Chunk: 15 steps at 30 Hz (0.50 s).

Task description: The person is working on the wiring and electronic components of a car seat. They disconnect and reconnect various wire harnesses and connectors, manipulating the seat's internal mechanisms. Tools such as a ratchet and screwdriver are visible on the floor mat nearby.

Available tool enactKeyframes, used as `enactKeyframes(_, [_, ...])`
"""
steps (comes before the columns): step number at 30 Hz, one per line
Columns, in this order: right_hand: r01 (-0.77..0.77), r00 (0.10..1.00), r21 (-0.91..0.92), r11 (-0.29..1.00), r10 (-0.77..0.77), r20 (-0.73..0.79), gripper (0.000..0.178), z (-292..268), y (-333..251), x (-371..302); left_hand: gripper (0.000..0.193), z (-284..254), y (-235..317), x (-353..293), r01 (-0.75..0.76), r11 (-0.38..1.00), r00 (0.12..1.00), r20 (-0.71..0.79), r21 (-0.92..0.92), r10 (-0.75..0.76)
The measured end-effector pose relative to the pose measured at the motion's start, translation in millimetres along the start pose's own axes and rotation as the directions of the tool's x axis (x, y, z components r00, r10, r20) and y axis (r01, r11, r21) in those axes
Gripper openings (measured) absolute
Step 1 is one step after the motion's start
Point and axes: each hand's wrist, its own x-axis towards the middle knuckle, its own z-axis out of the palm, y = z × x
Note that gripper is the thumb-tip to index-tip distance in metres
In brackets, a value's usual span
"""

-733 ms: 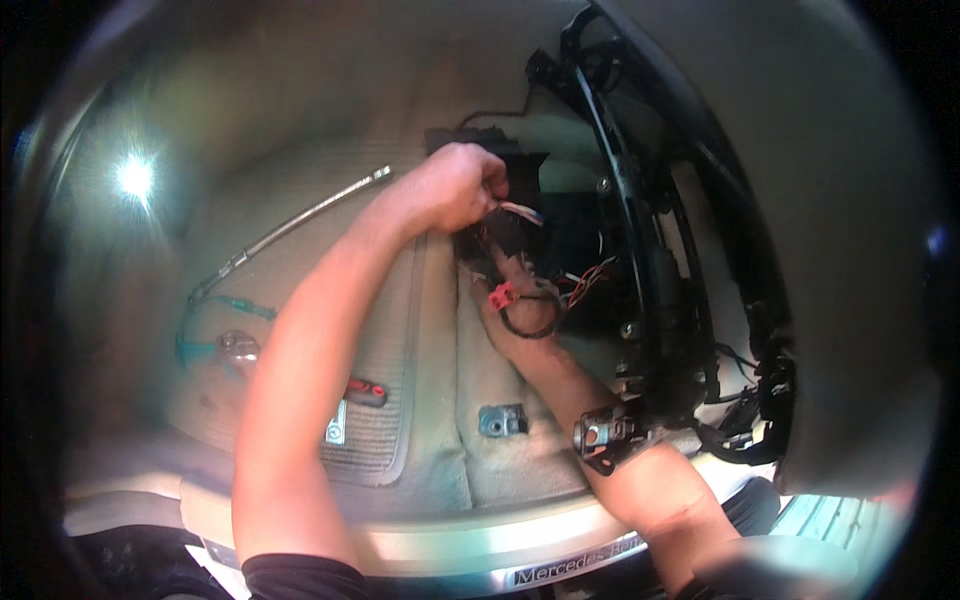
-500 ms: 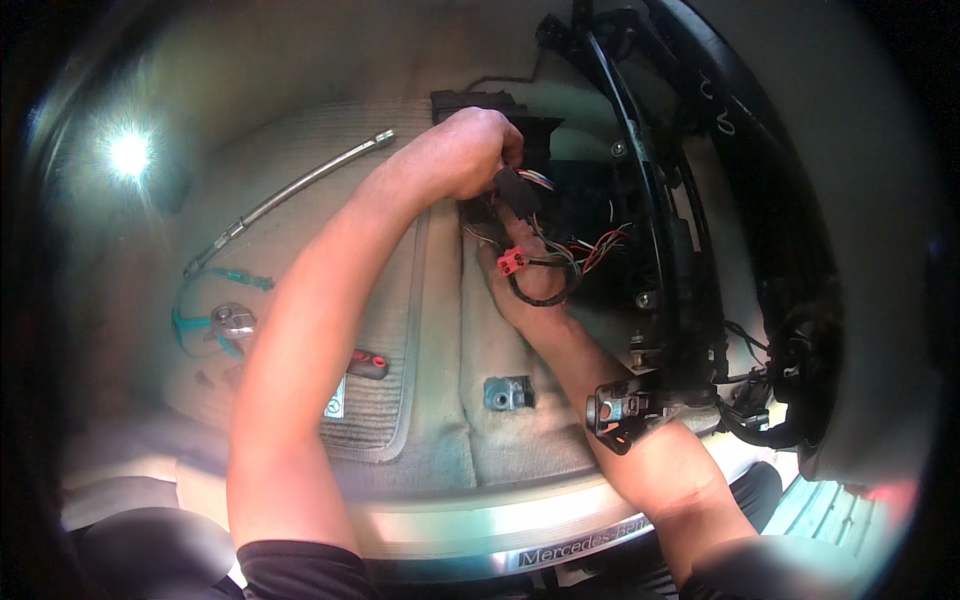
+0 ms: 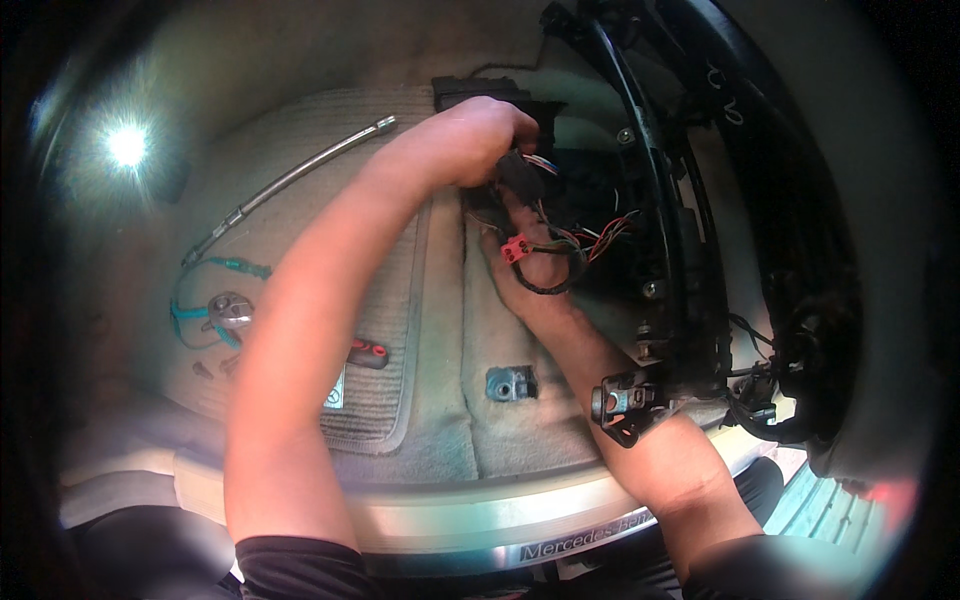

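Note:
My left hand [image 3: 490,143] is closed at the upper middle, its curled fingers against a black wiring connector [image 3: 522,178] with white, blue and red wires. Its fingertips are partly hidden. My right hand [image 3: 543,258] reaches up from below, under the connector and loose wires, so its fingers are out of sight. A red plug [image 3: 515,249] and a looped black sleeved cable [image 3: 541,290] lie across this hand. Thin bare-ended wires [image 3: 606,236] fan out to the right. Beyond the left hand, a black box-like part [image 3: 480,92] sits at the carpet's edge.
A ribbed floor mat [image 3: 375,415] bears a long metal extension bar [image 3: 290,180], a ratchet head [image 3: 231,310], a teal cord [image 3: 178,290] and a red-black handle [image 3: 369,353]. A black metal frame [image 3: 655,180] with a bracket [image 3: 622,403] stands close above my right forearm. A metal door sill [image 3: 440,530] runs nearest me.
The whole view has shifted slightly. My left hand has turned a little over the connector, its fingers reaching slightly farther right; the right hand stays beneath the wires.

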Motion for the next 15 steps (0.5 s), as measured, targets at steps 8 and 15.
enactKeyframes(8, [-0.062,0.997,0.01,0.998,0.062,0.034,0.059,2,2,0,0.024,-9,6,-5,0.136,0.99,0.99,0.031,0.04,-0.137])
enactKeyframes(15, [-0.03,0.999,0.04,0.999,0.028,0.026,0.061,0,-1,2,0.028,-12,10,-4,0.187,0.982,0.98,0.065,0.021,-0.188])
